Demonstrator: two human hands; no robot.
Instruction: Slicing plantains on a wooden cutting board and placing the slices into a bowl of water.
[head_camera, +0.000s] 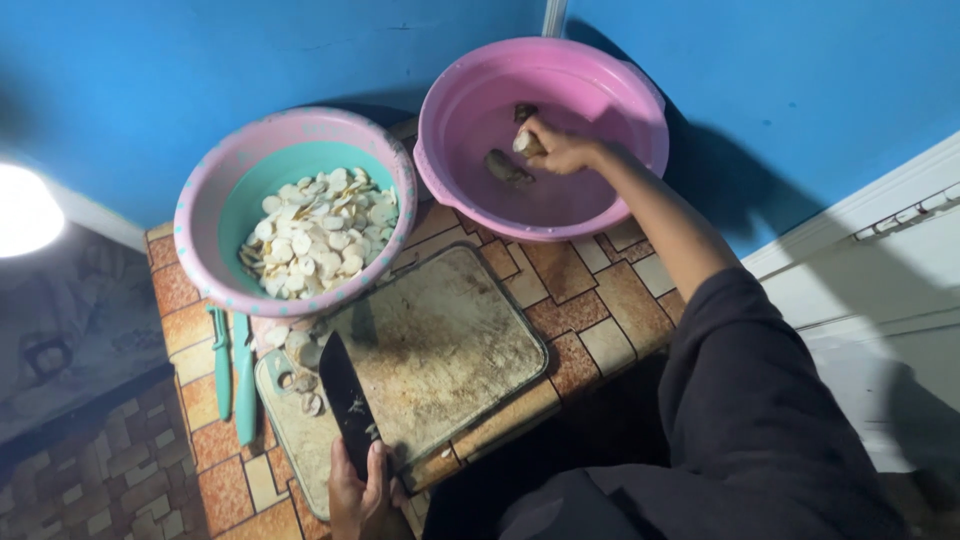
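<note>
Head view: right hand reaches into pink basin, fingers closed around pale root piece; darker root lies just beside in basin. Left hand grips knife handle tight, dark blade flat on worn cutting board. Teal bowl with white slices stands left of basin. Two teal tools beside board on tiled counter.
</note>
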